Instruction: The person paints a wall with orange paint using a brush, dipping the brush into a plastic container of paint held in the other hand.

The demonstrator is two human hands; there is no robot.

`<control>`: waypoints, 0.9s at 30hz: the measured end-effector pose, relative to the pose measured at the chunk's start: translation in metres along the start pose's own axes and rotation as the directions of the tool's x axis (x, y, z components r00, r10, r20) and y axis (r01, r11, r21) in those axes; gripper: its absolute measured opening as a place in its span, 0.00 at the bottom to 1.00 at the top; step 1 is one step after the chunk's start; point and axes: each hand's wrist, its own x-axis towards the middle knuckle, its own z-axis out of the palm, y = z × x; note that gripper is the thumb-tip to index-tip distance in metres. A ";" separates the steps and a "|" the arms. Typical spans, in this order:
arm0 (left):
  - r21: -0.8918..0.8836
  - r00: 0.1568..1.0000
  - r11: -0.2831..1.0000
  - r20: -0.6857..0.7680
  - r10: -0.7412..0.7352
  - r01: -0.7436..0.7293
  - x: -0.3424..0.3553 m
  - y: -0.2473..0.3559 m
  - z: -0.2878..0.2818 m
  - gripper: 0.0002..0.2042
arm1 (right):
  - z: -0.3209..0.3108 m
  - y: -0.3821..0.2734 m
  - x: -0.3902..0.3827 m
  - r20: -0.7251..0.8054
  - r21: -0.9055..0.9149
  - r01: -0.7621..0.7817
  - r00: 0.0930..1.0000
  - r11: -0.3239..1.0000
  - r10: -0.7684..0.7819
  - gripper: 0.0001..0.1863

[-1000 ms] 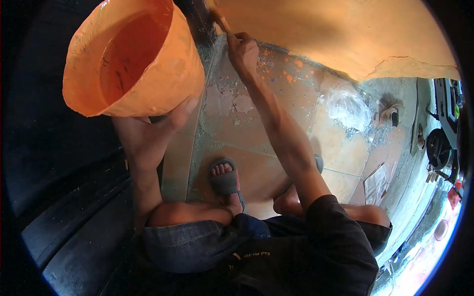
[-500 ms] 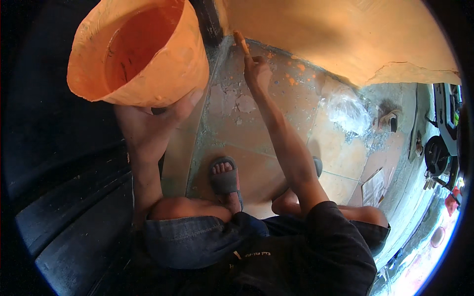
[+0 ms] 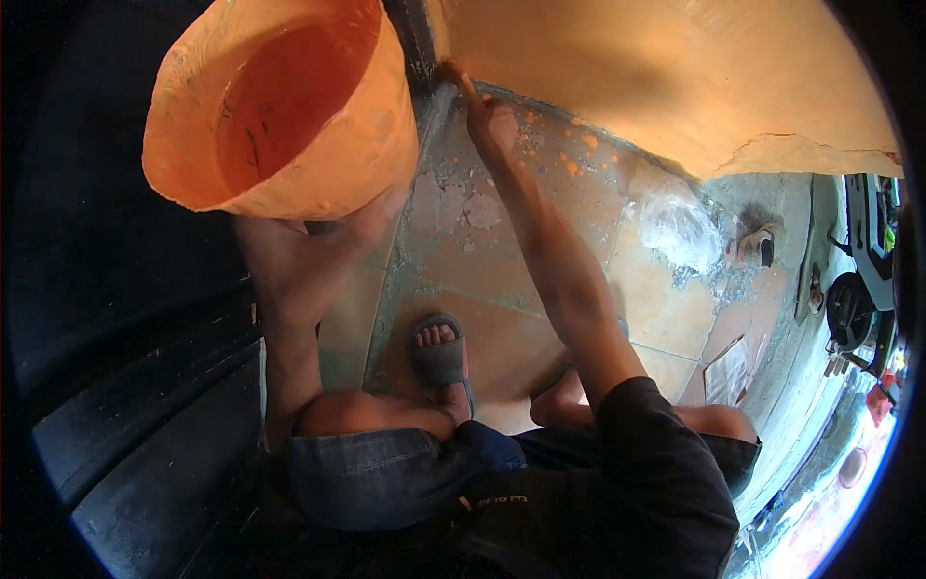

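Observation:
My left hand (image 3: 294,261) is under an orange paint-coated bucket (image 3: 362,159), gripping its lower part, with some fingers hidden behind it. The bucket tilts toward me, and orange paint (image 3: 289,111) with dark streaks shows inside. My right hand (image 3: 494,127) is closed around the handle of a paintbrush (image 3: 464,83). The brush's tip is at the low corner where the orange wall (image 3: 627,68) meets a dark upright post (image 3: 413,43); whether its bristles touch the wall I cannot tell.
The tiled floor (image 3: 482,261) carries orange paint spots (image 3: 590,141) along the wall's foot. A crumpled clear plastic bag (image 3: 678,220) lies to the right. Black panels (image 3: 145,425) stand close on my left. Part of a motorbike (image 3: 858,299) shows at the far right.
My right hand has shifted left, carrying the brush tip into the corner by the dark post. The bucket in my left hand appears slightly lower and farther right.

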 end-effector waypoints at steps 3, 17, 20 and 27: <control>0.010 0.999 0.999 0.010 0.030 -0.030 0.000 -0.003 -0.004 0.29 | 0.004 -0.007 -0.002 0.027 -0.017 0.010 1.000 1.000 -0.010 0.26; 0.018 1.000 1.000 -0.021 -0.013 0.013 0.002 -0.003 0.002 0.29 | -0.017 -0.004 -0.047 -0.266 0.290 0.029 0.963 0.956 0.051 0.23; 0.037 0.999 0.999 -0.038 -0.021 0.023 0.002 -0.003 0.003 0.29 | -0.014 -0.007 -0.031 -0.170 0.217 0.000 0.985 0.976 0.038 0.23; -0.022 0.998 0.999 0.033 0.048 -0.047 0.003 -0.007 0.000 0.28 | -0.004 -0.014 -0.013 -0.084 0.373 0.078 0.995 0.924 -0.050 0.29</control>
